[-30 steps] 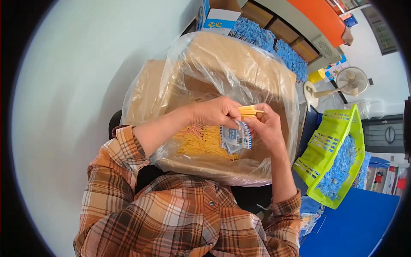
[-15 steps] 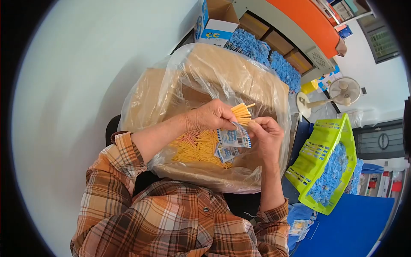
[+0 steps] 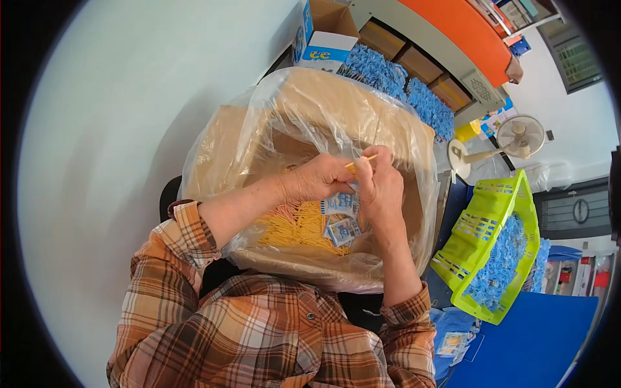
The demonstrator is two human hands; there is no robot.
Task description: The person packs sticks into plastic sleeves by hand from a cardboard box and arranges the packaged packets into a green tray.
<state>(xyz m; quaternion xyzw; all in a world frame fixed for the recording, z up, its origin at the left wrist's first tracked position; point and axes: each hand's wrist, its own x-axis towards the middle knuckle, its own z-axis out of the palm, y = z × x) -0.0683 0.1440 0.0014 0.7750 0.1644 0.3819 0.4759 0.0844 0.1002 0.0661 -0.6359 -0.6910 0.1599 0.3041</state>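
Note:
My left hand [image 3: 323,176] is closed at the top of a small blue-and-white printed packet [image 3: 340,204], which hangs over the box. Thin yellow sticks [image 3: 351,169] show between my two hands, partly hidden by the fingers. My right hand [image 3: 380,184] is closed around these sticks, with one tip poking out above the thumb. Beneath my hands, a heap of loose yellow sticks [image 3: 291,229], a few of them pinkish, lies in a cardboard box lined with clear plastic [image 3: 349,97]. Another blue-and-white packet [image 3: 343,230] rests on the heap.
A lime-green basket [image 3: 482,204] of blue packets tilts at the right, near a blue board [image 3: 530,343]. Behind the box are piles of blue packets [image 3: 430,110] and an open blue-and-white carton [image 3: 326,45]. A fan [image 3: 519,138] stands at the back right.
My right hand has moved up and left, from pinching beside the fanned sticks to wrapping over them. The packet has shifted slightly left, and the sticks are now mostly covered.

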